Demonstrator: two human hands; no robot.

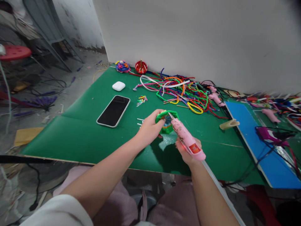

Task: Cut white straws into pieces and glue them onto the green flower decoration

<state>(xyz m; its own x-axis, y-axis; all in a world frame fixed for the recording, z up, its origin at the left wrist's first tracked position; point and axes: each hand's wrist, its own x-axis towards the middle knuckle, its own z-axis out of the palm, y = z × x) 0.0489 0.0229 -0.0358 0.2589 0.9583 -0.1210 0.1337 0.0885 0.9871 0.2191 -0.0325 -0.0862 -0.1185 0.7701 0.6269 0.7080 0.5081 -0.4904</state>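
My left hand grips the left side of a small green-rimmed craft piece, hollow in the middle with some orange on its lower inner edge. My fingers are partly hidden behind it. In my right hand is a pink hot glue gun, its metal tip at the green rim. A small red light glows near the handle, and a pale glue stick trails from its rear end along my forearm. The craft piece is held just above the green tabletop.
A phone and a white earbud case lie left. Tangled pipe cleaners spread behind, with yellow-handled scissors. Two round craft pieces stand at the back. A blue board and more glue guns lie right.
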